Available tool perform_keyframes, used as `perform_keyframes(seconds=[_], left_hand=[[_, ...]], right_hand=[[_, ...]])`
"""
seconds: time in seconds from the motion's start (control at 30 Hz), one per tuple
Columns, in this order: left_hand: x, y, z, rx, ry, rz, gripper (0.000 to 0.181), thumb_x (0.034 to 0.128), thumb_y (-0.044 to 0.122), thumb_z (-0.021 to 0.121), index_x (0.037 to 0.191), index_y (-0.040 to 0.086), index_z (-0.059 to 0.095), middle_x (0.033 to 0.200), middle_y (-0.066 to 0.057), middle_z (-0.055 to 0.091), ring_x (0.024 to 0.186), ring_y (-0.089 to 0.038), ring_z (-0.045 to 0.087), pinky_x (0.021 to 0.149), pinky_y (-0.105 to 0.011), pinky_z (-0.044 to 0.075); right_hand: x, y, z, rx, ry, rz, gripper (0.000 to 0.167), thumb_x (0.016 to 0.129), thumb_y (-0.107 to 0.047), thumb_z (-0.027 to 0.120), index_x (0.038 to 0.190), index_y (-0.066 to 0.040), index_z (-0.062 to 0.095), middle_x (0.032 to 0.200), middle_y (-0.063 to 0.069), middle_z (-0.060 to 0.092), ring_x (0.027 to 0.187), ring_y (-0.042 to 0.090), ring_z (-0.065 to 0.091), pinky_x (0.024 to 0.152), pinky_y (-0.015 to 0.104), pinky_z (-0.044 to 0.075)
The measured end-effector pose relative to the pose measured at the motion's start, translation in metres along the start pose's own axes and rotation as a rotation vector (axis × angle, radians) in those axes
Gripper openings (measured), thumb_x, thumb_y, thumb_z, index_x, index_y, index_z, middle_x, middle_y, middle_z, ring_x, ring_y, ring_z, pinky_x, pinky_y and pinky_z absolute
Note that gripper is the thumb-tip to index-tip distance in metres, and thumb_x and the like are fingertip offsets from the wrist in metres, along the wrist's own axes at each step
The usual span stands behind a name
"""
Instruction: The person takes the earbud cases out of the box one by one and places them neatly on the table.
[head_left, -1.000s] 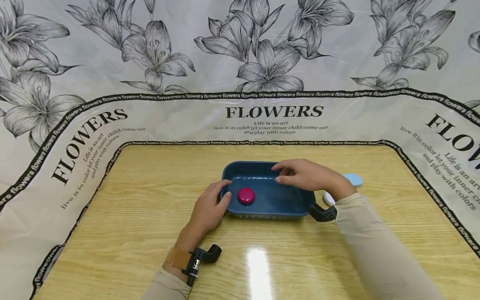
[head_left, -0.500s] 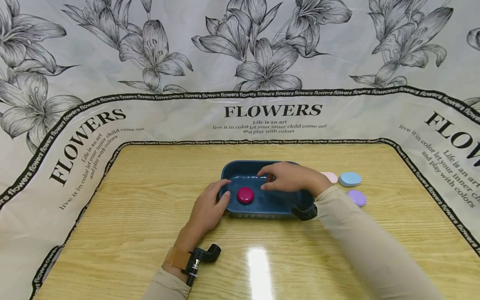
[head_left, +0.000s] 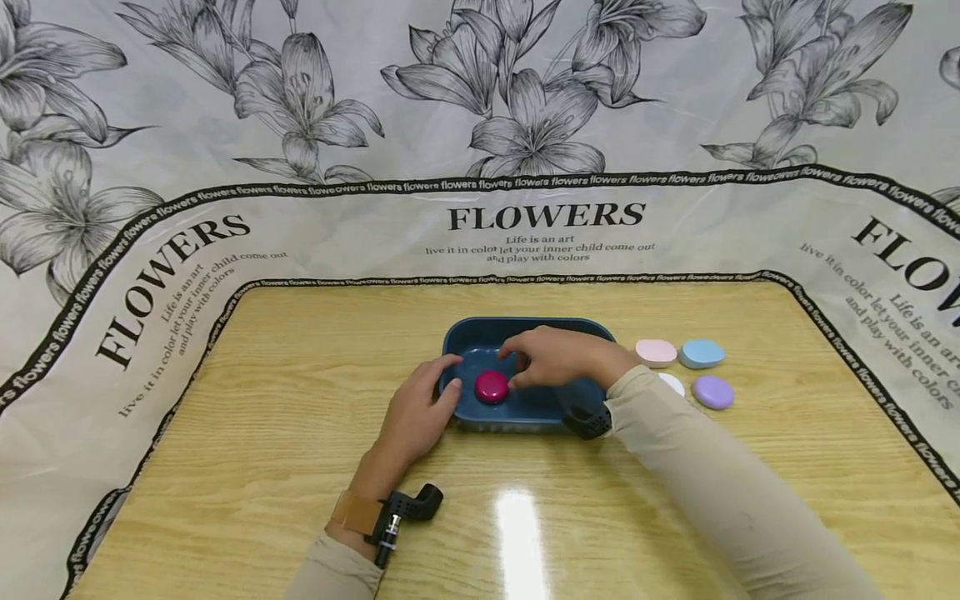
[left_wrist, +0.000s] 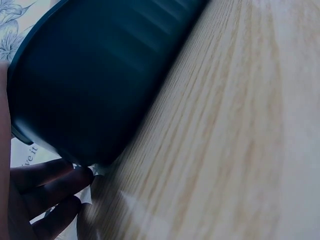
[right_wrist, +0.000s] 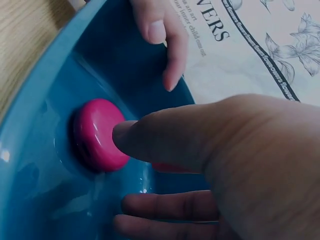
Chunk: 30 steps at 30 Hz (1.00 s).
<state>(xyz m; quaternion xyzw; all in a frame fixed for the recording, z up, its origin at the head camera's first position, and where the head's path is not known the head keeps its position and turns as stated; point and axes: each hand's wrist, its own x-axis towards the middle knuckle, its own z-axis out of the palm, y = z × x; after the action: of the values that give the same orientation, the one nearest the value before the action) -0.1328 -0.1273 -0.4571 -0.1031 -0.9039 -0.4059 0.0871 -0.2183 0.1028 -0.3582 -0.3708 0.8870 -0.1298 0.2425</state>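
Observation:
A dark blue rectangular bin [head_left: 540, 411] stands on the wooden table. Inside it, near its left end, lies a small glossy magenta rounded disc [head_left: 491, 387]. My left hand [head_left: 415, 410] grips the bin's left end; its thumb and forefinger reach over the rim, while its other fingers [left_wrist: 55, 190] are against the outside wall. Over the bin's interior, my right hand [head_left: 555, 358] reaches to the disc's right side with thumb and fingers apart. Its thumb [right_wrist: 150, 132] is right by the disc in the right wrist view; whether they touch, I cannot tell.
Right of the bin lie several small rounded pieces: pink [head_left: 656, 353], light blue [head_left: 702, 354], purple [head_left: 713, 392] and white [head_left: 672, 384], the last partly behind my right sleeve. A flower-print cloth [head_left: 337, 242] borders the table's back and sides.
My right hand has moved left through the bin toward the magenta disc, uncovering the pieces on the right. My left hand, the bin and the disc have stayed in place.

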Motion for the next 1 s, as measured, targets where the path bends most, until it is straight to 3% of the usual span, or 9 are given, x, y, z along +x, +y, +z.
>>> perform_keyframes(seconds=[0.43,1.0], left_hand=[[0.0,0.002,0.0,-0.005,0.001,0.009,0.037,0.1028,0.033,0.053,0.138,0.022,0.06,0.137,0.001,0.058,0.128,-0.018,0.053,0.105,-0.046,0.044],[0.0,0.0,-0.001,-0.003,0.009,0.017,0.037,0.1027,0.034,0.053,0.137,0.022,0.06,0.136,0.001,0.058,0.128,-0.017,0.053,0.104,-0.046,0.044]], right_hand=[[0.014,-0.011,0.006,-0.036,-0.042,0.06,0.056,0.093,-0.033,0.072,0.141,-0.009,0.056,0.119,0.008,0.066,0.102,0.017,0.062,0.093,0.04,0.051],[0.03,-0.017,0.007,-0.106,-0.047,0.067,0.054,0.09,-0.033,0.076,0.139,-0.015,0.059,0.126,0.005,0.062,0.106,0.02,0.058,0.094,0.04,0.049]])
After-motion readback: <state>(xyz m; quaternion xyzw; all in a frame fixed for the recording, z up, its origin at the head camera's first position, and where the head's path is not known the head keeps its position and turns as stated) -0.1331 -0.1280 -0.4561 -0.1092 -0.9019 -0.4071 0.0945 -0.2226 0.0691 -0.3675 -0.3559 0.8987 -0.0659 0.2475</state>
